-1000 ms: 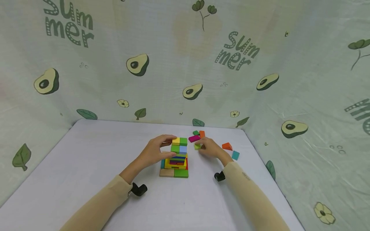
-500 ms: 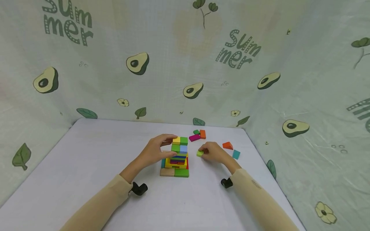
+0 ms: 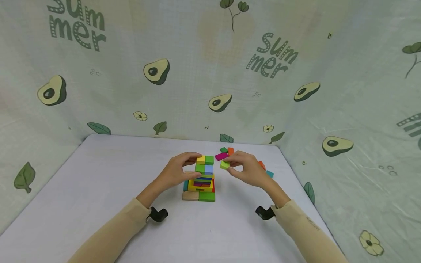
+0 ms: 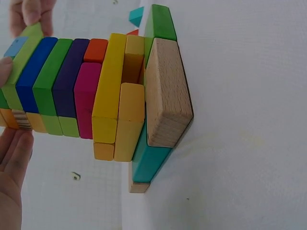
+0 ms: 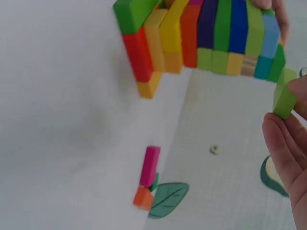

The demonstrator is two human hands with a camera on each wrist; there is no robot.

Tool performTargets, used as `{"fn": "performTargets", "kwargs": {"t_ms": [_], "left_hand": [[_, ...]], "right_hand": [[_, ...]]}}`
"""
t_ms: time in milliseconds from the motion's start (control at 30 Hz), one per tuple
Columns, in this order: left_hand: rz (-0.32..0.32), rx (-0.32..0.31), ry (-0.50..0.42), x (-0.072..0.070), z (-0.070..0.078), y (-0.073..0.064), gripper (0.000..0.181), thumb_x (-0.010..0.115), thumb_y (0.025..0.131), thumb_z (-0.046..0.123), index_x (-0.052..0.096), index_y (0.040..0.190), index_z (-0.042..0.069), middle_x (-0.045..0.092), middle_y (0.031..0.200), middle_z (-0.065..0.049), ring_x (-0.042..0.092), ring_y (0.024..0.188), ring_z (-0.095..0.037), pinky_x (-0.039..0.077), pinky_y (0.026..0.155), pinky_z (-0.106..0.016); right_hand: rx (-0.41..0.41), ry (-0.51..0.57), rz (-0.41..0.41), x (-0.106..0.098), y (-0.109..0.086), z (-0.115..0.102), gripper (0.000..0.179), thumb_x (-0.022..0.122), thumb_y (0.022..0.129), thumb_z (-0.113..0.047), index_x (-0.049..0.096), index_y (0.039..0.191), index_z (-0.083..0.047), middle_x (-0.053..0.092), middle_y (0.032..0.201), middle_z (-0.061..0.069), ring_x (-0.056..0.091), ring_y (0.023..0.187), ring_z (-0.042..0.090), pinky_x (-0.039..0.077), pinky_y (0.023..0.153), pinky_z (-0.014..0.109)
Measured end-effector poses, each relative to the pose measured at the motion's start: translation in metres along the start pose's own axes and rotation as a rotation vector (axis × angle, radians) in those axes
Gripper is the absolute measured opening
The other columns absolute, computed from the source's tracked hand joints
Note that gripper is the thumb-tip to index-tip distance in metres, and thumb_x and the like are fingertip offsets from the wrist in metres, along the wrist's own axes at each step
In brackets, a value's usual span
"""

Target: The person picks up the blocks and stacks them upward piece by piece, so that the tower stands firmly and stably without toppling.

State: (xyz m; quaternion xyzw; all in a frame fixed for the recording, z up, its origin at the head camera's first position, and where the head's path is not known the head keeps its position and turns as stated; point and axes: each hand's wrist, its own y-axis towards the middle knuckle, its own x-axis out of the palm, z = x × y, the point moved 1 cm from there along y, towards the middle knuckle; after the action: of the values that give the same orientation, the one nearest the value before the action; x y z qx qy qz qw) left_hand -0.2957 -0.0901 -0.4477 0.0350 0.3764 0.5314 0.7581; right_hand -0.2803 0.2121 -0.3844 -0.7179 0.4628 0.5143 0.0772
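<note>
A tower of colourful wooden blocks (image 3: 206,178) stands on the white table (image 3: 138,241), wide at its base and narrower above. My left hand (image 3: 175,170) holds its upper part from the left, thumb in front and fingers behind. In the left wrist view, layers of blue, green, purple, magenta and yellow blocks (image 4: 108,88) show. To the right of the tower's top, my right hand (image 3: 252,170) pinches a light green block (image 3: 224,165) between thumb and fingers. The right wrist view has this light green block (image 5: 284,93) close beside the tower's top.
Loose blocks lie at the back right: a magenta block (image 3: 221,156), a green block (image 3: 224,149) and an orange block (image 3: 231,150). Farther right are an orange wedge (image 3: 262,165) and a teal block (image 3: 270,174), partly behind my right hand. A printed cloth (image 3: 184,102) hangs behind the table.
My right hand has drawn the light green block from the loose blocks toward me, then raised it beside the tower's top. My left hand has stayed on the tower.
</note>
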Motion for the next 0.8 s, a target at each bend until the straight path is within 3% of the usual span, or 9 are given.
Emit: {"fn": "performTargets", "kwargs": {"t_ms": [167,300,567,800], "left_hand": [[-0.001,0.011,-0.008,0.000,-0.002,0.000,0.065,0.090,0.087,0.028,0.062,0.145,0.019,0.065,0.142,0.001,0.066,0.129,-0.021,0.056,0.106,-0.038],[-0.006,0.015,-0.012,0.001,-0.002,0.000,0.065,0.090,0.088,0.028,0.061,0.146,0.019,0.064,0.143,0.001,0.066,0.130,-0.020,0.055,0.106,-0.034],[0.002,0.010,-0.018,0.000,-0.003,-0.002,0.064,0.090,0.088,0.026,0.061,0.146,0.018,0.064,0.142,0.000,0.066,0.130,-0.022,0.054,0.107,-0.033],[0.007,0.007,-0.041,0.000,0.000,-0.002,0.064,0.090,0.088,0.023,0.061,0.145,0.016,0.064,0.143,-0.003,0.066,0.131,-0.024,0.055,0.107,-0.039]], "right_hand": [[-0.074,-0.024,-0.007,0.002,0.010,-0.030,0.033,0.082,0.093,-0.010,0.078,0.125,-0.011,0.072,0.115,-0.001,0.069,0.100,0.014,0.062,0.087,0.028],[-0.100,-0.054,-0.038,0.009,0.015,-0.042,0.031,0.082,0.093,-0.011,0.078,0.123,-0.009,0.071,0.114,0.001,0.068,0.101,0.018,0.061,0.088,0.026],[-0.147,-0.095,-0.072,0.019,0.020,-0.045,0.030,0.081,0.094,-0.011,0.078,0.124,-0.009,0.070,0.114,0.003,0.067,0.102,0.020,0.061,0.089,0.028],[-0.180,-0.120,-0.029,0.024,0.020,-0.043,0.027,0.084,0.092,-0.011,0.080,0.119,-0.010,0.068,0.114,0.002,0.065,0.104,0.016,0.062,0.091,0.029]]}}
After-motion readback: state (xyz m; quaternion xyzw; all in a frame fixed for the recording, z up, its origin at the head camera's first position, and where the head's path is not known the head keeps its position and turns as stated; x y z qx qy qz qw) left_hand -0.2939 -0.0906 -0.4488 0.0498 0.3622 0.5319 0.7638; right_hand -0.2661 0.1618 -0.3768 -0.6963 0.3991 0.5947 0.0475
